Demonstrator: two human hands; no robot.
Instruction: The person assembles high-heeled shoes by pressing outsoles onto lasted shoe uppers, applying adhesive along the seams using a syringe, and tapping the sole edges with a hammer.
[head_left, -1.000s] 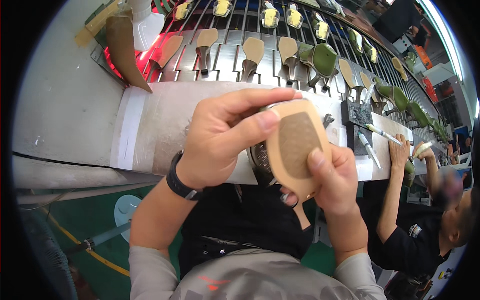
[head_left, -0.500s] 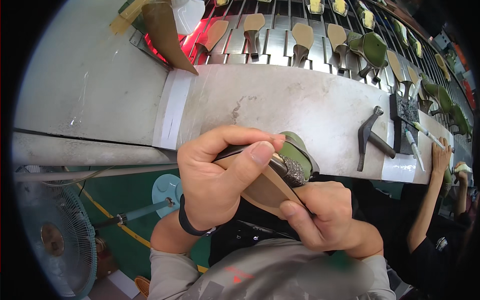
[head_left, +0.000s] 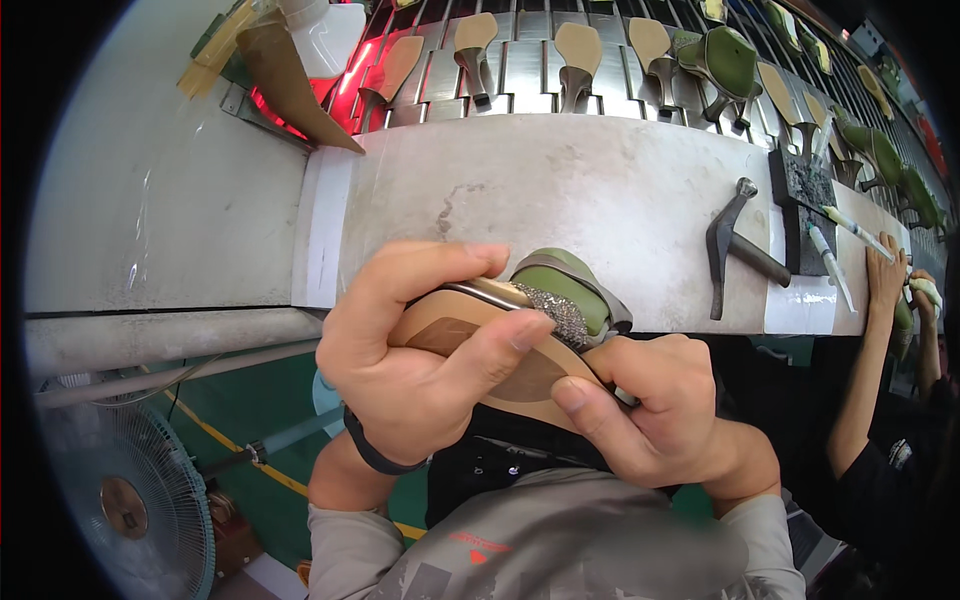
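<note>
Between my hands is a shoe (head_left: 533, 384) on a green last (head_left: 580, 290), its beige sole with a brown patch turned up toward me. A glittery band (head_left: 556, 314) crosses the upper, and a grey strap runs over the last. My left hand (head_left: 410, 350) wraps one end of the sole, thumb pressed on its face and fingers over the far edge. With thumb and curled fingers, my right hand (head_left: 645, 405) pinches the sole's other end at the edge. The shoe is held just above the bench's near edge.
A hammer (head_left: 738, 250) lies on the pale bench (head_left: 560, 190), beside a dark block (head_left: 800, 210) and brushes. Behind runs a conveyor (head_left: 520, 65) with soles, heels and green lasts. A fan (head_left: 130, 510) stands lower left. At right, a co-worker's hand (head_left: 885, 275) reaches in.
My left hand has opened out and shifted left and down along the shoe, showing more of the sole. The shoe has tilted so its sole faces me more. My view has shifted slightly.
</note>
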